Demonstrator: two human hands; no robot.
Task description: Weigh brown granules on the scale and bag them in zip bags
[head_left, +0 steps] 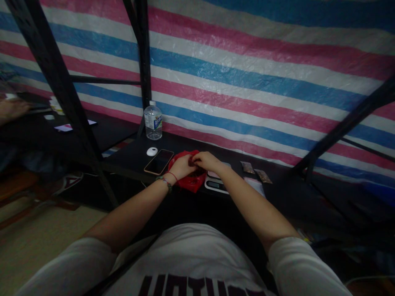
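Observation:
A red plastic bag [193, 183] lies crumpled at the front of the black table, its mouth facing up. My left hand [182, 166] is closed on the bag's left side near the opening. Curled over the mouth from the right, my right hand [208, 160] has its fingers pressed together; what lies between them is hidden. The fingertips of both hands nearly meet above dark contents too dim to name. Just right of the bag, partly under my right forearm, sits a white digital scale [212, 185] with a small display.
Left of the bag are a phone [159, 161], a white rounded object [152, 151] and a clear bottle [153, 121]. Right of the scale lie two small filled packets [247, 167] and a pale flat bag [255, 186]. Dark metal posts [145, 61] frame the table; another person's hand [14, 110] shows far left.

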